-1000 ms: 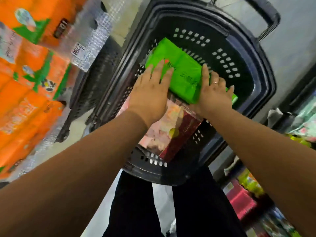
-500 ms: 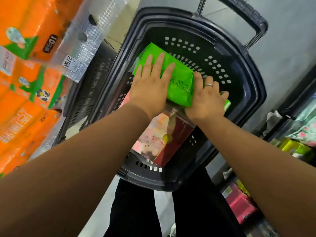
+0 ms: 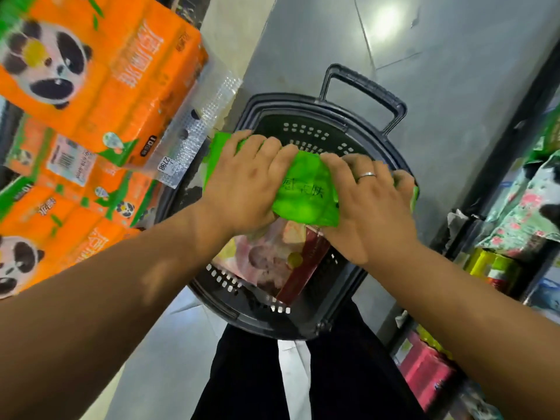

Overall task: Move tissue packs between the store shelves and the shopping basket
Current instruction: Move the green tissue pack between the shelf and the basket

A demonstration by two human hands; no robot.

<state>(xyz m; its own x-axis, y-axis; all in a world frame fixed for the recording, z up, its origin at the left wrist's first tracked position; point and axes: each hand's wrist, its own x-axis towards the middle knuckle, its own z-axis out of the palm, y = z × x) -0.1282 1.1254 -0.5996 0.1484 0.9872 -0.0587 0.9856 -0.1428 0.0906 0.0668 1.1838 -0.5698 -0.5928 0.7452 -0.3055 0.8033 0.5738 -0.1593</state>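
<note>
1. We saw the soft, bright green plastic-wrapped tissue pack (image 3: pixel 306 192) held across the mouth of the black perforated plastic shopping basket (image 3: pixel 306 131). Its left end reached past the basket's left rim.
2. Its glossy wrapper was creased and dented in the middle, where dark printed characters showed between the two hands.
3. The left hand (image 3: pixel 242 189) gripped the left half of the pack. Its fingers (image 3: pixel 269 150) were curled over the far edge and the palm lay on top.
4. The right hand (image 3: pixel 372 201) gripped the right end in the same way, fingers bent over the far side. A plain silver ring (image 3: pixel 365 176) sat on one finger.
5. Under the green pack, inside the basket, lay a flat pink-and-dark-red printed pack (image 3: pixel 272 262). We could not tell whether the two packs touched.
6. The basket's black loop handle (image 3: pixel 363 89) stood up at its far side, over the grey tiled floor (image 3: pixel 439 71).
7. On the left, large orange tissue bundles with panda faces (image 3: pixel 91 71) were stacked beside the basket. One carried a white price sticker reading 2798 (image 3: pixel 165 164).
8. On the right, a dark shelf (image 3: pixel 497 165) held floral-printed packs (image 3: pixel 521 207).
9. The person's black trousers (image 3: pixel 251 374) showed below the basket.
</note>
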